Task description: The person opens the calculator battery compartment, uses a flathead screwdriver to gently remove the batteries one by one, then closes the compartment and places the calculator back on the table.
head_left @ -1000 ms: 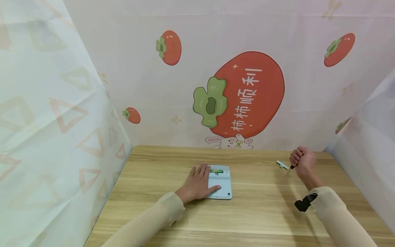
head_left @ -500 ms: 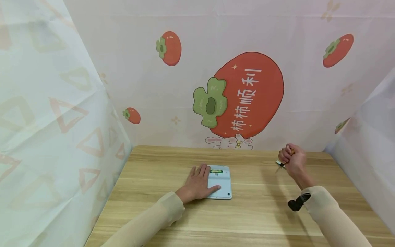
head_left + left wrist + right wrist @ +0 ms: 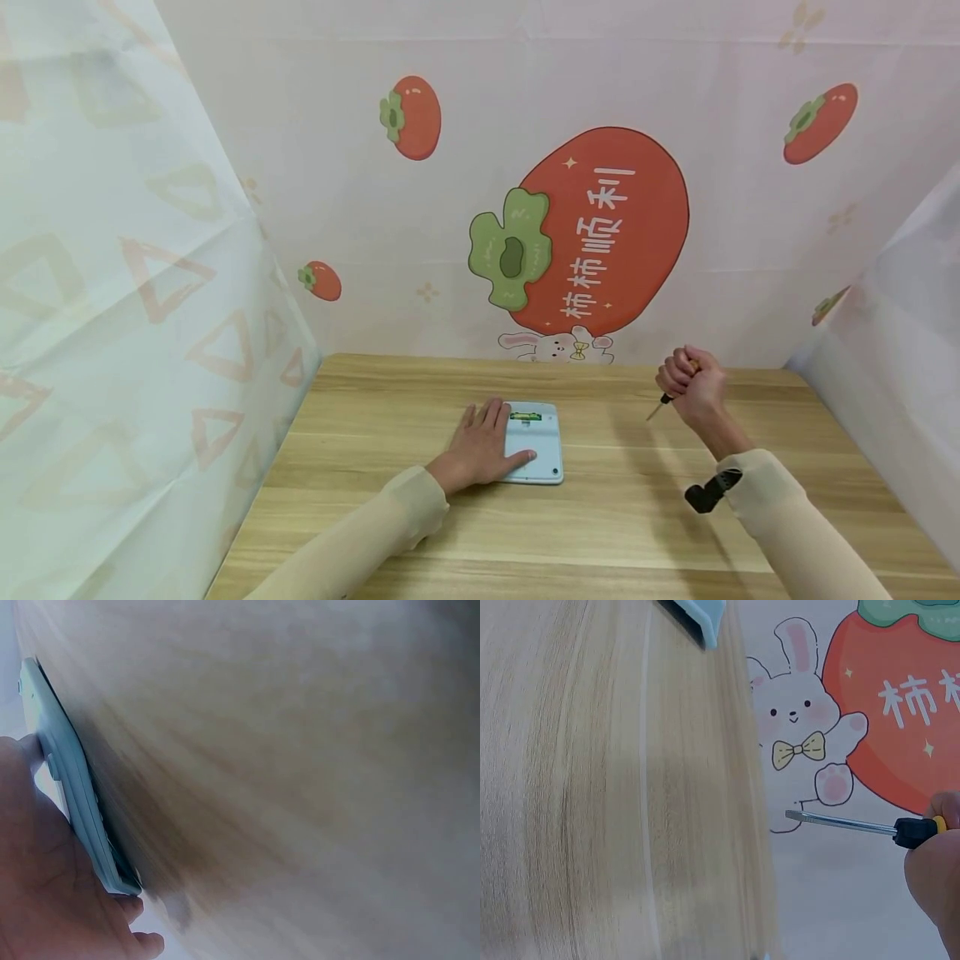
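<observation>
A pale blue, flat, rounded device lies on the wooden table, with a small slot near its far end holding something green and yellow. My left hand rests on its left side, fingers extended forward and thumb spread across the surface. In the left wrist view the device's edge shows beside the palm. Off to the right, my right hand grips a screwdriver in a fist above the table. Its flat-tipped metal shaft points down and left, apart from the device.
A wooden table runs up to a back wall sheet printed with persimmons and a rabbit. White sheets close off both sides. A black strap with a camera sits at the right wrist.
My right hand has moved left with the screwdriver, toward the device. The small pale piece at the back right is now hidden behind that hand. The left hand and device have stayed put.
</observation>
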Action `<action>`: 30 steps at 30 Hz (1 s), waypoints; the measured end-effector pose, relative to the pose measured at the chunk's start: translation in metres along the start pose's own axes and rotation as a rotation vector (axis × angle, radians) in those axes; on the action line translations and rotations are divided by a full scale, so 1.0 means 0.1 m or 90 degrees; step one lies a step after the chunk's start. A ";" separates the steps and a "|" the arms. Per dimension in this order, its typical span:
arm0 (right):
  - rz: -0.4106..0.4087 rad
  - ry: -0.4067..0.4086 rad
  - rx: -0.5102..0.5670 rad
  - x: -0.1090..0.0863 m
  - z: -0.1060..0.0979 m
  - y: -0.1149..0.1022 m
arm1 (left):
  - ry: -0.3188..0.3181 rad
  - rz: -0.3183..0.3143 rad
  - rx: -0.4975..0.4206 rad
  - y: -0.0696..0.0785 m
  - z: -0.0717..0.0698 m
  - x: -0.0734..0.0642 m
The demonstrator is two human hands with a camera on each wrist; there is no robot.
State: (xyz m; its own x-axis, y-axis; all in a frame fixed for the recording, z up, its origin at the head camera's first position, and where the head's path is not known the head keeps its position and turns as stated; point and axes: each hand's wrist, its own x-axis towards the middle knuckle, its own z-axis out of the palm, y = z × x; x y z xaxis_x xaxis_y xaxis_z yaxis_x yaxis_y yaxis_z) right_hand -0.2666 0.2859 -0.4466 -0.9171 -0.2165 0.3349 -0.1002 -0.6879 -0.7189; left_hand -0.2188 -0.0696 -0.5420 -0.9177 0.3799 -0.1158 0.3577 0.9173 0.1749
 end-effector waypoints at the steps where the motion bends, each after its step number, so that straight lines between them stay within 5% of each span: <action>1: 0.005 -0.009 0.014 0.01 0.01 0.01 | 0.001 0.000 0.001 0.00 0.00 0.00; 17: 0.019 -0.069 0.000 0.09 0.26 0.16 | 0.005 0.005 0.009 0.01 -0.01 0.00; 30: 0.014 -0.066 -0.042 0.15 0.37 0.36 | 0.004 0.006 0.008 0.01 -0.03 -0.01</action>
State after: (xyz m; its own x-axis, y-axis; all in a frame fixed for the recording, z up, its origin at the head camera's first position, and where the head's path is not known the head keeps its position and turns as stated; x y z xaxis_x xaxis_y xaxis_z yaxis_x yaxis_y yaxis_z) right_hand -0.2698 0.2323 -0.4455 -0.8749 -0.3040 0.3769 -0.1084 -0.6356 -0.7644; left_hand -0.2177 -0.0691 -0.5387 -0.9156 0.3876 -0.1074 0.3682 0.9152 0.1635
